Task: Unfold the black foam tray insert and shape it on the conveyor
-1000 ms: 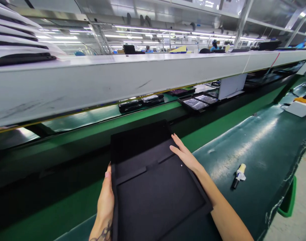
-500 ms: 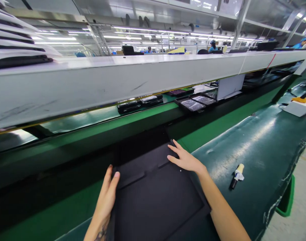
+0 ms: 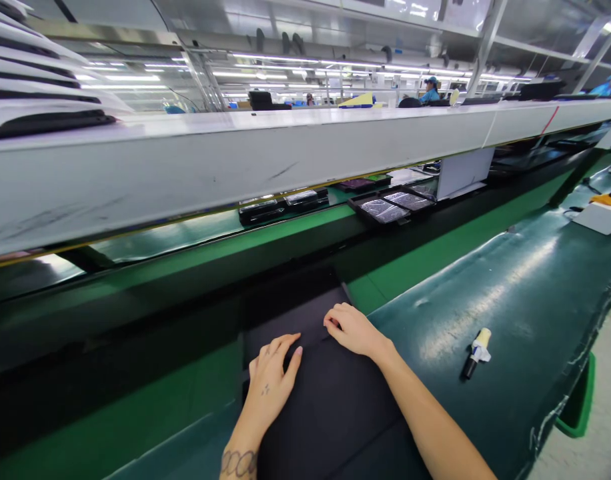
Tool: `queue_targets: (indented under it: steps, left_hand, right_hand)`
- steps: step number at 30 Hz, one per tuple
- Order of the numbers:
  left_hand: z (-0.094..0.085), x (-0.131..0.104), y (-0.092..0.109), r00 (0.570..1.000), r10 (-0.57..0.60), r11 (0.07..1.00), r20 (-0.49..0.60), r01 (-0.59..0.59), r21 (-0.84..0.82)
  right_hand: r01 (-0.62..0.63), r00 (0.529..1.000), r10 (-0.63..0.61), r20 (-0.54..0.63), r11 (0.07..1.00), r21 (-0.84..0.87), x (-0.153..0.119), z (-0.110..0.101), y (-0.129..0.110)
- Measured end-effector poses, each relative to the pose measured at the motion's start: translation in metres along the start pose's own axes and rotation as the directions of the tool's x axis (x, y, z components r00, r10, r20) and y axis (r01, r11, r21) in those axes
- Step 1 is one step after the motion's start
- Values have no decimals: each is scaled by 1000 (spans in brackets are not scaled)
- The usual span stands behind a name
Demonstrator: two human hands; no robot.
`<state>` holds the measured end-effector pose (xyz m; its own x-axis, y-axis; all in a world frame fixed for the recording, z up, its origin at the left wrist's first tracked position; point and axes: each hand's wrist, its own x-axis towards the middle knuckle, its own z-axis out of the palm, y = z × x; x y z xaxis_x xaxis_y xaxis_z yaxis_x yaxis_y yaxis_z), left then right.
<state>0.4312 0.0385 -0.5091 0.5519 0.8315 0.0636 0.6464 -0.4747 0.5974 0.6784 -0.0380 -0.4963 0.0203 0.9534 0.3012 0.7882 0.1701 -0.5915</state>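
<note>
A large flat black case (image 3: 330, 400) lies in front of me, partly on the green bench and partly over the dark belt area. Across its upper part runs a fold or flap edge. My left hand (image 3: 274, 373) rests on the case's left side near this fold, its fingers stretched and thumb apart. On the other side my right hand (image 3: 353, 328) is at the fold's right end, with fingers curled in toward the thumb. Whatever its fingertips may pinch is too small and dark to make out.
A pen-like item with a pale cap (image 3: 477, 353) lies on the green bench (image 3: 435, 400) to the right. A white shelf (image 3: 235, 150) crosses ahead, with trays of wrapped parts (image 3: 385, 210) beneath. Stacked black pieces (image 3: 40, 100) stand upper left. A green bin (image 3: 578, 400) is lower right.
My left hand has moved right, from the case's left edge onto its surface. My right hand has shifted slightly down and left, and its spread fingers have curled in.
</note>
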Motion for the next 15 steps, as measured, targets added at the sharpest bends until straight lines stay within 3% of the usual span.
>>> queue_targets:
  steps: [4, 15]
  left_hand:
    - [6, 1, -6, 1000, -19, 1000, -12, 19, 12]
    - [13, 2, -19, 999, 35, 998, -27, -34, 49]
  right_hand:
    - [34, 995, -40, -88, 997, -70, -2, 12, 10]
    - [47, 993, -63, -96, 986, -160, -5, 14, 11]
